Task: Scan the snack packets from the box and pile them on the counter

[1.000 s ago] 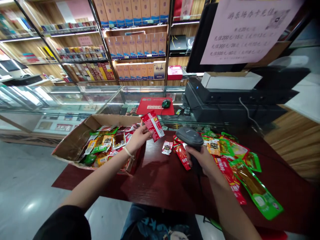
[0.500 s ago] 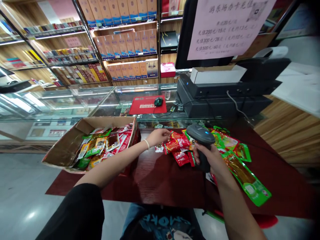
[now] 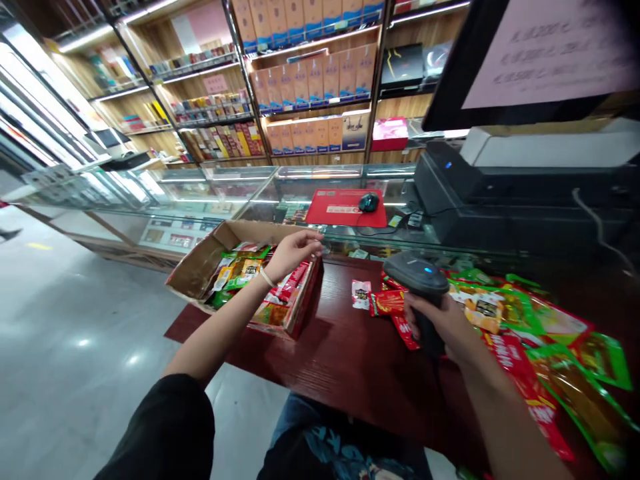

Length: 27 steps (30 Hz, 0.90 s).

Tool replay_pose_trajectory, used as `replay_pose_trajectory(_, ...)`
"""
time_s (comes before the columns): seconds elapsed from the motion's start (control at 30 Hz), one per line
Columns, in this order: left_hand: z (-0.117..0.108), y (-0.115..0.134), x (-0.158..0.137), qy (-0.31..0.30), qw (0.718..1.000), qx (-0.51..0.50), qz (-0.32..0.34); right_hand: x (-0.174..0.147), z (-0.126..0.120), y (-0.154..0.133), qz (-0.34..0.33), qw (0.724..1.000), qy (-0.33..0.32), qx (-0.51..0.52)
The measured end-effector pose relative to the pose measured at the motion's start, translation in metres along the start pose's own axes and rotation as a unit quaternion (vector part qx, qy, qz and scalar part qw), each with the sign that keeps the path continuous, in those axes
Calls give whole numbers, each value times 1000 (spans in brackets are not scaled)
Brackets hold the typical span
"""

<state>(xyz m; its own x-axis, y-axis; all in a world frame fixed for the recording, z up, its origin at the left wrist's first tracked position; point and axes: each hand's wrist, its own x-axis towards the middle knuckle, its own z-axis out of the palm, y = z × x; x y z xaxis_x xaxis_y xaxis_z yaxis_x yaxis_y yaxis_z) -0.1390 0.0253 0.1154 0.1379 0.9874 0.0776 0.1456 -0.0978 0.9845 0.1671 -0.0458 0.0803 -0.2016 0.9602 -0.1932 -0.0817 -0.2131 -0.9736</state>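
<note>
My left hand, with a pale band on its wrist, hovers over the right rim of an open cardboard box. Its fingers are loosely bent with the thumb apart, and nothing shows between them. Inside the box lie snack packets in green, yellow and red. My right hand is wrapped around the grip of a black barcode scanner with a lit blue light. Beneath the scanner are red snack packets, partly hidden by it. A small white-and-pink packet lies to their left.
More green, yellow and red packets spread over the right of the dark red tabletop. Behind stand a glass counter, a red mouse pad with a mouse, and a black monitor above dark equipment.
My left hand has moved left, from beside the red packets to above the box's edge. My right hand still holds the scanner over the packets. The view has swung left.
</note>
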Motion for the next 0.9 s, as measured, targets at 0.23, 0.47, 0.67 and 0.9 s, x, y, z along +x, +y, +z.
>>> replay_pose_trajectory(0.23,-98,-34,-9,72,992,-17,-99,21,40,1,-2,996,-65,-54)
replay_pose_trajectory(0.47,-144,-88,-14,75,976,145,-145,34,74,-2,11,995,-87,-55)
replay_pose_trajectory(0.67,-149,-104,-17,-17,851,500,-162,46,86,5,7,992,-110,-60)
replay_pose_trajectory(0.9,-130,-105,-6,-79,723,644,-238,50,89,11,14,992,-118,-37)
